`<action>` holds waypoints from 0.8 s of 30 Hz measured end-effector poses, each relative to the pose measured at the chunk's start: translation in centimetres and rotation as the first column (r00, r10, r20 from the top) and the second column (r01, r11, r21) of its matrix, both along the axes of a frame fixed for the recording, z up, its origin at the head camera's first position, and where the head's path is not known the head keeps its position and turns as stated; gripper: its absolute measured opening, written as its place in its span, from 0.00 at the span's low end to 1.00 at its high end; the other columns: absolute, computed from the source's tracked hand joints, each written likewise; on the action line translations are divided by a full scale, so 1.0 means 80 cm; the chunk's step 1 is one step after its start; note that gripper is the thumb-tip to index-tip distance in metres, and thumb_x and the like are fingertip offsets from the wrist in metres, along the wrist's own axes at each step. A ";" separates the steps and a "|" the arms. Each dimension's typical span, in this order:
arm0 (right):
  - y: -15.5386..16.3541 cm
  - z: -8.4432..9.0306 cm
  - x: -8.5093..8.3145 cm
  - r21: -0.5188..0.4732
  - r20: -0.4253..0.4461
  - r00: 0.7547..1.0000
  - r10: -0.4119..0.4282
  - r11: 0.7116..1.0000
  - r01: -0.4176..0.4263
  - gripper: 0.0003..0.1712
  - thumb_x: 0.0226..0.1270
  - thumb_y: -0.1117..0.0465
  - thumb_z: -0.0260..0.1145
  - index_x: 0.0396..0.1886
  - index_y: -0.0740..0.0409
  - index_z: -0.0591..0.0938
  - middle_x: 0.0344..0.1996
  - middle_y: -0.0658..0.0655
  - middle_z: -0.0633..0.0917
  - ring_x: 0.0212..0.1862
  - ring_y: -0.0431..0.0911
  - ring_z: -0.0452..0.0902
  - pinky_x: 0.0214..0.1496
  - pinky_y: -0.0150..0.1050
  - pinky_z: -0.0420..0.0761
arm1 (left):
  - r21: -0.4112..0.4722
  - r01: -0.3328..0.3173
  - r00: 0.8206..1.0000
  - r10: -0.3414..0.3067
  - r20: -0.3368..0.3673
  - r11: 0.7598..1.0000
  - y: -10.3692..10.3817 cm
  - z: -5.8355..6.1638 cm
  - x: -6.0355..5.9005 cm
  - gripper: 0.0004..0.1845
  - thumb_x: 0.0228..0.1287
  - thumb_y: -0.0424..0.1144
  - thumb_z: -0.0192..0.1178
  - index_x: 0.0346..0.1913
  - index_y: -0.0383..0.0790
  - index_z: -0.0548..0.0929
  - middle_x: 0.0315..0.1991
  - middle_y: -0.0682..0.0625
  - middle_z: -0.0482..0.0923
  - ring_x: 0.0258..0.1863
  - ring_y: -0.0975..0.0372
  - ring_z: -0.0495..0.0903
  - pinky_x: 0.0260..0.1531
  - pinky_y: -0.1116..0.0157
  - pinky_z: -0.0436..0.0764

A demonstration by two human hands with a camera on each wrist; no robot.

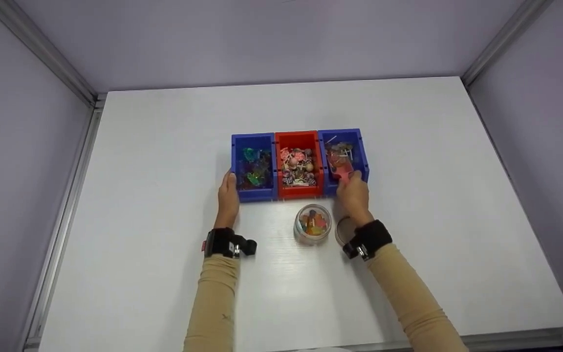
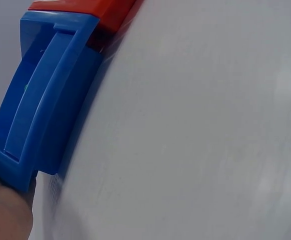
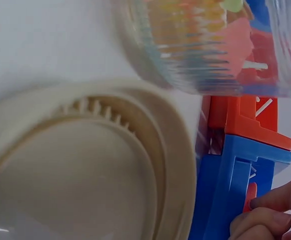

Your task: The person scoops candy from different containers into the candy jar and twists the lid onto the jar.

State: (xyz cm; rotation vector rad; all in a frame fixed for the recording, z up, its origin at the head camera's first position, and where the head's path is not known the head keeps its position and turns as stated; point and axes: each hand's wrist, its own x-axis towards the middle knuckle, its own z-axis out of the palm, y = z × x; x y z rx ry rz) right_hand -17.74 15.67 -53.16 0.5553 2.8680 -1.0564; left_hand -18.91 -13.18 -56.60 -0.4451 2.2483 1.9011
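My right hand [image 1: 354, 198] grips the handle of a small pink scoop [image 1: 342, 168]. The scoop's bowl is down among wrapped lollipops in the right blue bin [image 1: 329, 187]. Against the outer side of the left blue bin [image 1: 256, 195] rests my left hand [image 1: 228, 198], fingers extended along the wall and thumb by the rim. Its fingertips are hidden behind the bin corner in the left wrist view. A clear jar [image 1: 313, 225] with colourful candies stands in front of the bins, left of my right wrist.
Between the blue bins sits a red bin [image 1: 299, 192] holding lollipops with pink and striped heads. Green candies [image 1: 255, 179] lie in the left bin. A round jar lid [image 3: 75, 175] lies under my right wrist. Walls enclose the white table [image 1: 164, 146] at the back and sides.
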 end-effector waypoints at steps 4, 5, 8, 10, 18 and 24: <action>-0.001 0.000 0.000 -0.038 0.012 1.000 -0.022 0.999 0.022 0.17 0.72 0.62 0.53 0.51 0.72 0.69 0.44 0.75 0.82 0.46 0.63 0.80 0.48 0.56 0.79 | 0.005 -0.003 1.000 0.003 -0.003 1.000 0.000 0.005 -0.002 0.32 0.79 0.51 0.34 0.76 0.36 0.52 0.77 0.41 0.52 0.78 0.51 0.50 0.79 0.55 0.52; -0.002 -0.001 0.001 -0.042 0.012 1.000 -0.025 0.999 0.026 0.17 0.72 0.62 0.53 0.51 0.72 0.69 0.43 0.75 0.82 0.46 0.63 0.80 0.48 0.56 0.79 | 0.003 -0.004 1.000 0.004 -0.007 1.000 0.001 0.005 -0.002 0.32 0.79 0.51 0.35 0.76 0.35 0.52 0.77 0.40 0.53 0.78 0.51 0.51 0.79 0.55 0.53; -0.003 -0.002 0.004 -0.037 -0.016 1.000 -0.026 0.999 0.026 0.16 0.72 0.62 0.52 0.50 0.72 0.68 0.42 0.76 0.82 0.45 0.66 0.80 0.47 0.57 0.78 | 0.000 -0.008 1.000 0.008 -0.020 1.000 0.001 0.005 -0.003 0.31 0.79 0.50 0.37 0.75 0.34 0.53 0.76 0.39 0.54 0.77 0.50 0.53 0.78 0.54 0.56; -0.003 -0.004 0.007 -0.037 -0.041 0.999 -0.033 0.999 0.032 0.15 0.71 0.63 0.53 0.49 0.72 0.68 0.41 0.77 0.82 0.45 0.67 0.80 0.48 0.58 0.78 | 0.004 -0.011 1.000 0.011 -0.023 1.000 0.001 0.004 -0.004 0.31 0.79 0.49 0.37 0.75 0.34 0.54 0.76 0.39 0.55 0.77 0.50 0.53 0.78 0.54 0.56; -0.001 -0.013 0.013 -0.132 -0.086 0.995 -0.051 0.990 0.039 0.16 0.73 0.62 0.52 0.50 0.71 0.68 0.42 0.75 0.81 0.46 0.64 0.78 0.49 0.57 0.76 | 0.011 -0.031 0.999 0.032 -0.021 0.999 0.000 0.002 -0.005 0.29 0.79 0.47 0.37 0.74 0.33 0.55 0.76 0.40 0.55 0.78 0.51 0.52 0.79 0.56 0.54; 0.001 -0.020 0.017 -0.148 -0.123 0.991 -0.060 0.988 0.041 0.14 0.73 0.62 0.52 0.49 0.70 0.68 0.35 0.68 0.79 0.39 0.57 0.74 0.43 0.52 0.75 | 0.004 -0.027 0.999 0.027 -0.044 1.000 0.000 0.000 -0.004 0.29 0.79 0.47 0.38 0.73 0.32 0.57 0.75 0.39 0.56 0.78 0.50 0.52 0.79 0.55 0.54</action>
